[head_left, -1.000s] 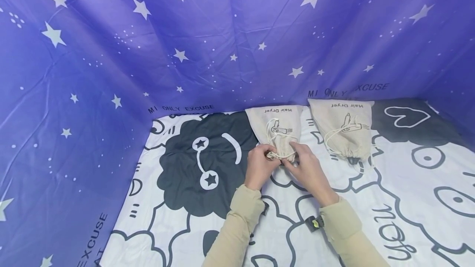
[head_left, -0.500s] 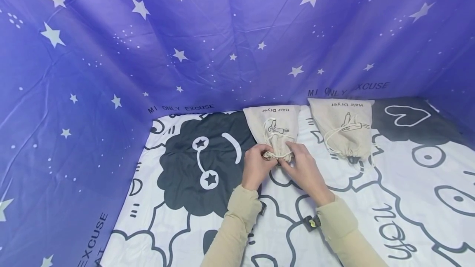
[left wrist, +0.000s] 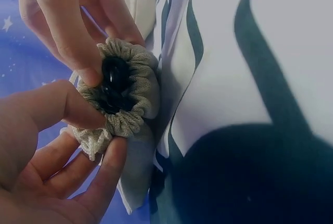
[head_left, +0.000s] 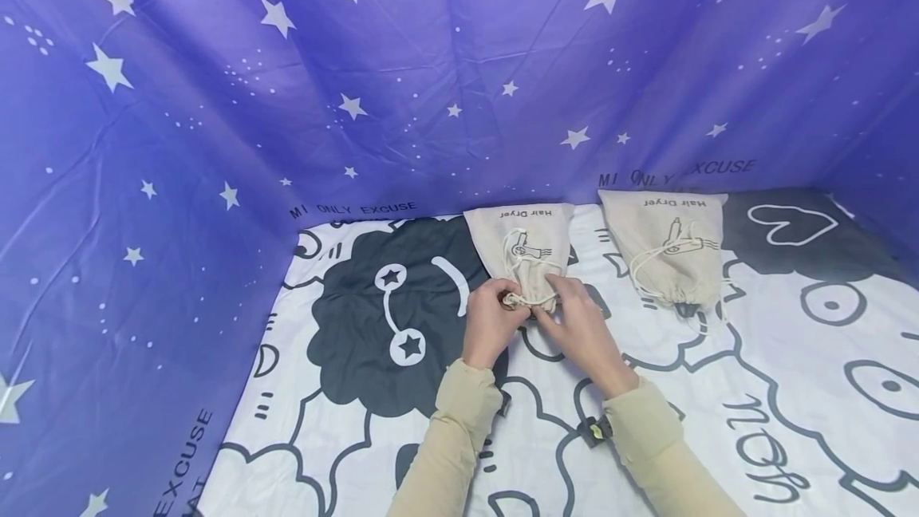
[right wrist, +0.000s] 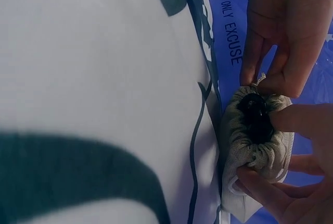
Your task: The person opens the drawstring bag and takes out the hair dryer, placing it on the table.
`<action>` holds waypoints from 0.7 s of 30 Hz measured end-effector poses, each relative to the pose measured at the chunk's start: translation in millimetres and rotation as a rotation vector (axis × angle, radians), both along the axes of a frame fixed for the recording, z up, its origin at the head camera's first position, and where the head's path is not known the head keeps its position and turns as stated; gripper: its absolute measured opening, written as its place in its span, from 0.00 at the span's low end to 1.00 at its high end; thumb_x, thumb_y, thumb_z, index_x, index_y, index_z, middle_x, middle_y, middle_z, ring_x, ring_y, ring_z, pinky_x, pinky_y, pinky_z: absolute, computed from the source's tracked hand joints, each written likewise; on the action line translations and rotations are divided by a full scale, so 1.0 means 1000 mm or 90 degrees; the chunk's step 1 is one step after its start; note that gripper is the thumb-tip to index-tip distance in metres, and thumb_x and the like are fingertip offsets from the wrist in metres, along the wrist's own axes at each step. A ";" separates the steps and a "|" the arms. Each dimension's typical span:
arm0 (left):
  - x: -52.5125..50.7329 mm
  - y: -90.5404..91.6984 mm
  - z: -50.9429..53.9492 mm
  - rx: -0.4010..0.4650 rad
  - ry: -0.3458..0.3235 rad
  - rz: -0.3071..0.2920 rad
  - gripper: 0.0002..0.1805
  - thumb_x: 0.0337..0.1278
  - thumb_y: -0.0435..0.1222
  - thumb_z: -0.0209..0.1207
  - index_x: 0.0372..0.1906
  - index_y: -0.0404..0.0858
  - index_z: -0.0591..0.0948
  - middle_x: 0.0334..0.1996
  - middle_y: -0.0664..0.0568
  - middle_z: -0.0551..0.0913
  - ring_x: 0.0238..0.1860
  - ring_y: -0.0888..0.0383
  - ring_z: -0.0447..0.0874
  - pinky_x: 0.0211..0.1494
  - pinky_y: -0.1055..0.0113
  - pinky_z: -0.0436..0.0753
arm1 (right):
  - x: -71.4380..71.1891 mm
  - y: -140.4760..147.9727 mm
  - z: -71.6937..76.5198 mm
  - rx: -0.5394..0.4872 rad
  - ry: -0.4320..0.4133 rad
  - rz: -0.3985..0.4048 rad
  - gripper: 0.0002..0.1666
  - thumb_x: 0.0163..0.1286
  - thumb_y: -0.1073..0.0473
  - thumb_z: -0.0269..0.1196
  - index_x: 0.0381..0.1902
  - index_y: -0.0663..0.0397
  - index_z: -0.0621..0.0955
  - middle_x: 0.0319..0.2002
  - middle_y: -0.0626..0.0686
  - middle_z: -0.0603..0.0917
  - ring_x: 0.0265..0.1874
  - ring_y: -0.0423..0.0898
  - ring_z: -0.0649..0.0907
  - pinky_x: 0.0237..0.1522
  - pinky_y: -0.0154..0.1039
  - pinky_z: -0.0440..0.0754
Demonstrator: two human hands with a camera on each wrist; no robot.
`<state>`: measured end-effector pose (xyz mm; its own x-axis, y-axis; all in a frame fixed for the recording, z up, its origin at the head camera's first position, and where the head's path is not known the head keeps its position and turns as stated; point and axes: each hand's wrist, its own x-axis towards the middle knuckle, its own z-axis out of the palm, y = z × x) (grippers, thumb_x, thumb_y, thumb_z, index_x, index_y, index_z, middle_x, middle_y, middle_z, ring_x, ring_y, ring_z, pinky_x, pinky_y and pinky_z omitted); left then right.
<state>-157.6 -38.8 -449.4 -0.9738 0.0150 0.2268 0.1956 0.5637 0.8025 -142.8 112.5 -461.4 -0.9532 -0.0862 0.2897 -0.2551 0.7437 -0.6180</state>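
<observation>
From the left, a starry purple curtain point(head_left: 179, 142) rose beside the printed cloth point(head_left: 345, 461). Next, the left hand point(head_left: 491, 321) pinched the gathered mouth of a drawstring bag point(head_left: 534, 254) at the cloth's far side; the right hand point(head_left: 580, 329) gripped its other edge (fingers partly covering the rim, a black object point(left wrist: 116, 75) showing inside). Farther right, near the curtain, lay a second bag point(head_left: 668, 254).

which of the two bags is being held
The left bag, gripped by the left hand and right hand at its gathered mouth. The right bag lies apart with no hands on it.
</observation>
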 end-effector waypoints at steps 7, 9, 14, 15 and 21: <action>0.001 -0.007 0.000 -0.010 0.013 0.017 0.10 0.41 0.27 0.69 0.33 0.39 0.87 0.32 0.52 0.86 0.30 0.62 0.81 0.35 0.73 0.78 | -0.001 -0.009 0.000 -0.002 0.006 0.002 0.34 0.63 0.59 0.69 0.64 0.67 0.72 0.56 0.69 0.76 0.56 0.65 0.78 0.57 0.59 0.76; 0.001 -0.009 0.000 -0.017 0.016 0.023 0.10 0.41 0.28 0.69 0.33 0.39 0.87 0.32 0.53 0.86 0.30 0.62 0.81 0.35 0.73 0.78 | -0.002 -0.011 0.000 -0.002 0.006 0.002 0.34 0.63 0.59 0.69 0.64 0.67 0.72 0.56 0.69 0.76 0.56 0.65 0.79 0.57 0.59 0.76; 0.002 -0.015 0.001 -0.022 0.017 0.033 0.10 0.41 0.29 0.69 0.34 0.40 0.87 0.33 0.53 0.86 0.31 0.62 0.82 0.36 0.72 0.79 | -0.003 -0.017 0.000 -0.004 0.015 0.009 0.35 0.62 0.59 0.70 0.64 0.68 0.73 0.55 0.69 0.77 0.55 0.64 0.79 0.57 0.58 0.76; 0.002 -0.016 0.001 -0.024 0.018 0.035 0.10 0.41 0.29 0.69 0.34 0.40 0.87 0.34 0.53 0.86 0.31 0.62 0.82 0.37 0.72 0.79 | -0.003 -0.018 0.000 -0.006 0.018 0.010 0.35 0.62 0.59 0.70 0.63 0.68 0.73 0.55 0.69 0.77 0.55 0.64 0.79 0.57 0.58 0.76; 0.004 -0.023 0.001 -0.048 0.024 0.051 0.11 0.40 0.29 0.71 0.34 0.40 0.87 0.34 0.54 0.87 0.31 0.62 0.83 0.37 0.72 0.80 | -0.004 -0.026 -0.002 -0.011 0.040 0.016 0.34 0.60 0.61 0.71 0.62 0.68 0.74 0.54 0.68 0.78 0.53 0.64 0.80 0.56 0.58 0.77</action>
